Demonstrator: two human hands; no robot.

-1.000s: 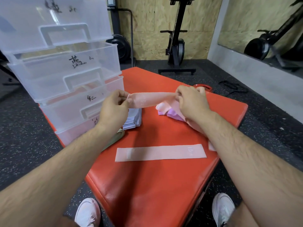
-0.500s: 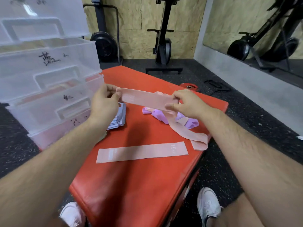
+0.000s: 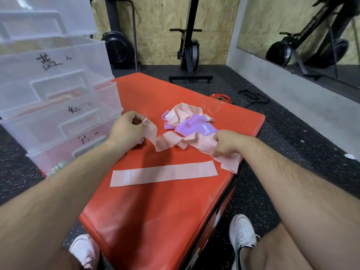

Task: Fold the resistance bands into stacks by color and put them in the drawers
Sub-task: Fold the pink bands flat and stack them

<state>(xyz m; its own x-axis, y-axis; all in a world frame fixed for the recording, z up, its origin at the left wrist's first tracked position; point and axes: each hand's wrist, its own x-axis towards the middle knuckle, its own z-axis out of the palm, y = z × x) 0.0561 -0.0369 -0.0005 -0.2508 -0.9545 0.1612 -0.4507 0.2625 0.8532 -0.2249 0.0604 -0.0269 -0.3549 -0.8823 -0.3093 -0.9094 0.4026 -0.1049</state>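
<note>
Left hand (image 3: 126,129): fingers curled, thumb and fingertips pinching one end of a slack pink band (image 3: 169,141). Right hand (image 3: 228,145): clenched round the same band further along; the free tail drops below this hand and hangs over the edge of the red pad (image 3: 155,221). Between the two hands the band sags in loose twists onto the pad surface. Just under the left hand, a sliver of a pale folded stack (image 3: 141,140) shows; colour hard to tell. Nearer the person than both hands, a second pink band, the flat band (image 3: 163,173), lies smoothed out lengthwise on the pad, touching neither hand. Beyond the hands, closer to the right one, sits an unsorted heap (image 3: 187,115) of pink and purple bands, a purple band (image 3: 196,127) on top. Left of the left hand stand the clear plastic drawers (image 3: 58,106), stacked, with handwritten marks on the fronts. White shoes (image 3: 241,232) show on the floor below the pad.
</note>
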